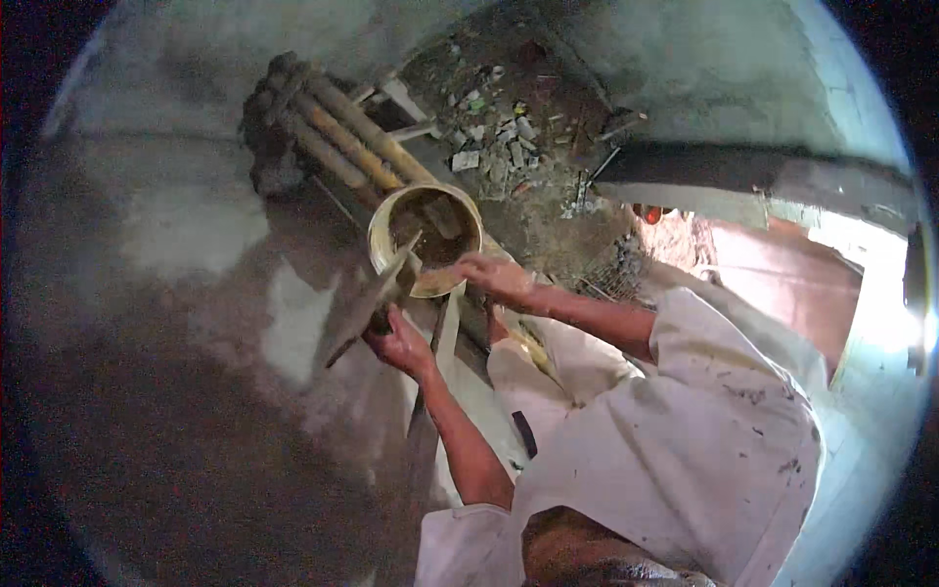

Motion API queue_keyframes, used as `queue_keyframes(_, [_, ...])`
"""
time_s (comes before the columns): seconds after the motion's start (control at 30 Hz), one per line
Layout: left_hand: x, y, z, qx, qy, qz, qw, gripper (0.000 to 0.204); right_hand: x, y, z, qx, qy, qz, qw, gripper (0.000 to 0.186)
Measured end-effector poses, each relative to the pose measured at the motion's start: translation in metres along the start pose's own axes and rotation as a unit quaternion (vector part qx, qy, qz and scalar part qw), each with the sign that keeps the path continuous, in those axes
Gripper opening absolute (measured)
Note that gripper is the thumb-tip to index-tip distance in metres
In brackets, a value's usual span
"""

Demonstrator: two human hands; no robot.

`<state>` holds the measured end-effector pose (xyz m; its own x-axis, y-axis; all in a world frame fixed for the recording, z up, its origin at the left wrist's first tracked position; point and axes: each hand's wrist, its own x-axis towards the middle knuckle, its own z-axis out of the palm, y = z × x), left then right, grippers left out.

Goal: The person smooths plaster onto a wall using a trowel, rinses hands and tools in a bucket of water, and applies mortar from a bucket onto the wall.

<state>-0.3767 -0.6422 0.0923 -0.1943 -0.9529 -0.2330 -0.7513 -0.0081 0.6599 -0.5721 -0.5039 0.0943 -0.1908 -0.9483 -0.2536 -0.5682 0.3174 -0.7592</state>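
My left hand (399,344) is closed around the back of a flat, mortar-stained plastering float (357,311), which is held on edge and tilted. Its upper end reaches over the near left rim of a cream bucket (382,217). Brown liquid or wet residue lies inside the bucket, along with a pale patch whose kind I cannot make out. My right hand (497,280) grips the bucket's near right rim, its fingers curled over the edge. The bucket rests at the near end of several yellowish-brown poles (342,132).
Rubble (509,142) and debris cover the floor beyond the bucket. Dark clumped material (277,147) sits around the far pole ends. A rough, partly damp plastered wall (196,323) is at left. A bright opening (782,279) lies at right, below a dark ledge (753,171).
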Motion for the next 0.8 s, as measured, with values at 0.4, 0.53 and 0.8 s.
queue_keyframes(0.4, [-0.065,0.188,-0.132,-0.332,-0.062,-0.232,0.912,0.049,-0.016,-0.135,-0.049,-0.182,0.344,-0.168,0.906,0.056])
queue_keyframes(0.53, [-0.077,0.201,-0.135,-0.440,-0.139,-0.211,0.862,0.053,-0.021,-0.142,-0.083,-0.194,0.381,-0.222,0.876,0.042])
queue_keyframes(0.8, [-0.066,0.179,-0.177,0.121,-0.170,0.232,0.950,0.081,-0.042,-0.087,-0.127,-0.083,0.415,0.021,0.906,0.049])
